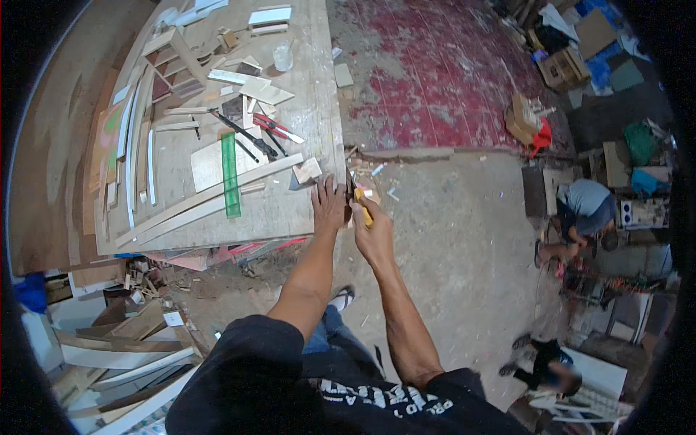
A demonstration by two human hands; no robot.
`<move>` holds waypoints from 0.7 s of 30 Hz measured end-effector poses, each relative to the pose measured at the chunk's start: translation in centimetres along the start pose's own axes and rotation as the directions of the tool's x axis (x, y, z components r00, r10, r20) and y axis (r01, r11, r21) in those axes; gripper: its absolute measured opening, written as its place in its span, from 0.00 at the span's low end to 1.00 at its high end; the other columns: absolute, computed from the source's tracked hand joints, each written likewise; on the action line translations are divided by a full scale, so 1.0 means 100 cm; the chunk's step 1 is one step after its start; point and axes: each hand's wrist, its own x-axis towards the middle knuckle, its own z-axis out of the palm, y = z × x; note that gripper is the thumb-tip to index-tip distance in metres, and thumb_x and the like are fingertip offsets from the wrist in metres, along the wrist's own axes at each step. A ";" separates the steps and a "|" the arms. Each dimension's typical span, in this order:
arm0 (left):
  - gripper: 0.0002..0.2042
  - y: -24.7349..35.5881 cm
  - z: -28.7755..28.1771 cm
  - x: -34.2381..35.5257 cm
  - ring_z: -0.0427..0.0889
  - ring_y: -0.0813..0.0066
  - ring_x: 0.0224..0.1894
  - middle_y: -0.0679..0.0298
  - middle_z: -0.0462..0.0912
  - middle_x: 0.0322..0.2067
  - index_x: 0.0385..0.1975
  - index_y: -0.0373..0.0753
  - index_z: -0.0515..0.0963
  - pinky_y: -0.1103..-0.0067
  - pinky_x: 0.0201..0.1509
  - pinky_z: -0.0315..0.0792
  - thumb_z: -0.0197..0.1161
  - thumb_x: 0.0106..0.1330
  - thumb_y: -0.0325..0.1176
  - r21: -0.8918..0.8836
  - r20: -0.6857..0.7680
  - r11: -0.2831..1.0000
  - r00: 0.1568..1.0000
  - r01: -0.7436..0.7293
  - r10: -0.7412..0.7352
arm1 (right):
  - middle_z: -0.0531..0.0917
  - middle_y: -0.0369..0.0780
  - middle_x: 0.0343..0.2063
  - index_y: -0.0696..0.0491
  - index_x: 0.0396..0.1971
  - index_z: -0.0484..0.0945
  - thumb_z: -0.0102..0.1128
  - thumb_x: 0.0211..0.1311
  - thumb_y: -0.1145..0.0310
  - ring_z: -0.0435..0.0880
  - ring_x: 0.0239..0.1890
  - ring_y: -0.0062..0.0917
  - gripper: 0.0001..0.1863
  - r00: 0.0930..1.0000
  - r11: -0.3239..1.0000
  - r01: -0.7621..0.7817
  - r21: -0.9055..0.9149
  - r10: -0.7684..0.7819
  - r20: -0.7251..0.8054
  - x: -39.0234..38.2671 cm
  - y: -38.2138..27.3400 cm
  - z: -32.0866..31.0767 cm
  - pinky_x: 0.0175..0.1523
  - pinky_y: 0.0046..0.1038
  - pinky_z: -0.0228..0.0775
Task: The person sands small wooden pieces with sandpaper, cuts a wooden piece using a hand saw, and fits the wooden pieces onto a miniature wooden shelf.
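My left hand (pixel 329 205) lies on the near right corner of the wooden worktable (pixel 283 221), fingers stretched out and pressed down by the edge. If a small piece lies under it, I cannot make it out. Just beyond the edge, my right hand (pixel 373 230) is closed round a yellow-handled tool (pixel 364 209). A narrow dark blade (pixel 350 185) points from it along the table edge, close beside my left fingers. Near my left fingertips sits a small pale wood block (pixel 307 170). Long wood strips (pixel 217 196) and a green ruler (pixel 230 174) lie farther left.
A red utility knife (pixel 278 129), dark tools, offcuts and a clear cup (pixel 283 56) lie farther up the table. Scrap wood (pixel 123 348) is piled at lower left. Two people (pixel 586 206) are low down at the right among clutter. Chips litter the concrete floor (pixel 449 239).
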 end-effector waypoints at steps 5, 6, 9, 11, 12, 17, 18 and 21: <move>0.19 -0.017 -0.023 -0.006 0.40 0.51 0.76 0.56 0.50 0.72 0.59 0.43 0.68 0.50 0.74 0.38 0.49 0.70 0.40 0.012 0.007 0.993 0.993 0.121 -0.121 | 0.86 0.51 0.35 0.65 0.51 0.77 0.57 0.69 0.63 0.86 0.37 0.32 0.21 0.992 0.995 -0.096 0.040 0.092 0.083 -0.065 -0.043 -0.037 0.42 0.31 0.74; 0.19 -0.019 -0.024 -0.008 0.40 0.51 0.76 0.56 0.50 0.72 0.59 0.43 0.68 0.50 0.74 0.38 0.49 0.70 0.40 0.031 -0.014 0.994 0.995 0.103 -0.103 | 0.85 0.45 0.30 0.64 0.52 0.78 0.56 0.69 0.62 0.82 0.27 0.24 0.20 0.996 0.999 -0.032 0.031 0.029 0.083 -0.056 -0.041 -0.031 0.34 0.27 0.73; 0.19 -0.006 -0.009 -0.001 0.39 0.51 0.76 0.56 0.50 0.72 0.58 0.44 0.70 0.50 0.74 0.39 0.51 0.68 0.40 0.024 -0.044 0.999 0.998 0.039 -0.038 | 0.84 0.56 0.43 0.64 0.49 0.79 0.57 0.67 0.65 0.85 0.48 0.46 0.19 0.999 0.999 0.018 -0.031 -0.016 0.041 -0.006 -0.006 -0.006 0.51 0.34 0.75; 0.19 0.014 -0.004 -0.001 0.39 0.51 0.76 0.56 0.50 0.72 0.58 0.44 0.70 0.50 0.74 0.38 0.52 0.68 0.40 -0.009 0.001 1.000 1.000 0.018 -0.018 | 0.84 0.56 0.43 0.63 0.50 0.79 0.58 0.67 0.64 0.85 0.48 0.45 0.19 0.987 0.986 -0.157 0.048 0.155 0.034 0.019 0.019 0.001 0.51 0.34 0.75; 0.20 0.008 -0.007 0.001 0.38 0.51 0.76 0.56 0.50 0.72 0.57 0.44 0.70 0.50 0.74 0.38 0.52 0.67 0.39 -0.025 0.026 0.999 0.999 0.039 -0.038 | 0.84 0.56 0.43 0.63 0.50 0.79 0.58 0.67 0.64 0.85 0.48 0.45 0.19 0.987 0.986 -0.158 0.053 0.156 0.040 0.014 0.018 0.004 0.51 0.34 0.75; 0.20 -0.018 -0.019 -0.008 0.38 0.51 0.76 0.57 0.50 0.72 0.57 0.44 0.71 0.50 0.75 0.39 0.53 0.65 0.38 -0.033 0.051 0.996 0.996 0.079 -0.077 | 0.86 0.52 0.39 0.62 0.51 0.79 0.57 0.68 0.63 0.86 0.43 0.33 0.19 0.995 0.991 -0.103 0.090 0.103 0.007 -0.047 -0.029 -0.048 0.48 0.30 0.74; 0.19 -0.022 -0.018 -0.006 0.38 0.51 0.76 0.57 0.50 0.72 0.56 0.44 0.71 0.50 0.75 0.39 0.53 0.65 0.37 -0.029 0.043 0.998 0.997 0.059 -0.058 | 0.86 0.52 0.39 0.62 0.51 0.79 0.57 0.68 0.63 0.86 0.43 0.33 0.19 0.995 0.991 -0.102 0.091 0.102 0.006 -0.050 -0.037 -0.057 0.48 0.30 0.74; 0.17 -0.026 -0.013 -0.003 0.39 0.51 0.76 0.57 0.51 0.72 0.54 0.44 0.72 0.51 0.75 0.40 0.52 0.66 0.36 -0.043 0.028 0.999 1.000 0.012 -0.011 | 0.86 0.50 0.39 0.62 0.53 0.78 0.57 0.69 0.64 0.84 0.42 0.27 0.20 0.920 0.914 -0.389 0.120 0.379 0.097 -0.055 -0.045 -0.073 0.48 0.28 0.74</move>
